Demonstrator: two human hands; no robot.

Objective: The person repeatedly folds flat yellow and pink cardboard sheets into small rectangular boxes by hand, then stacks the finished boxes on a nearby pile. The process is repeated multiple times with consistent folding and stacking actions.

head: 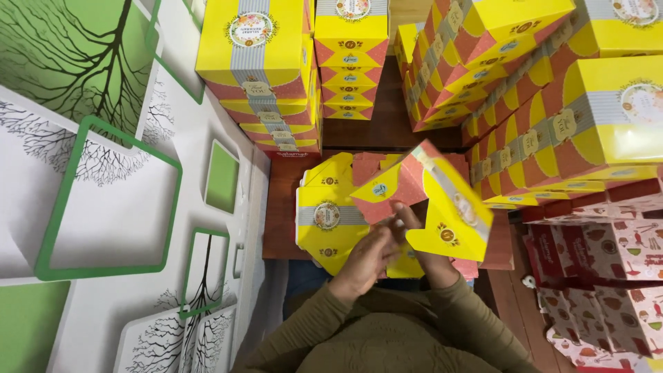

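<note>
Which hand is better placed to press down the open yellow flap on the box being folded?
Probably the right hand: it lies directly under the yellow cardboard flap of the half-folded yellow and pink carton. The left hand sits lower, toward the flat stack.
</note>
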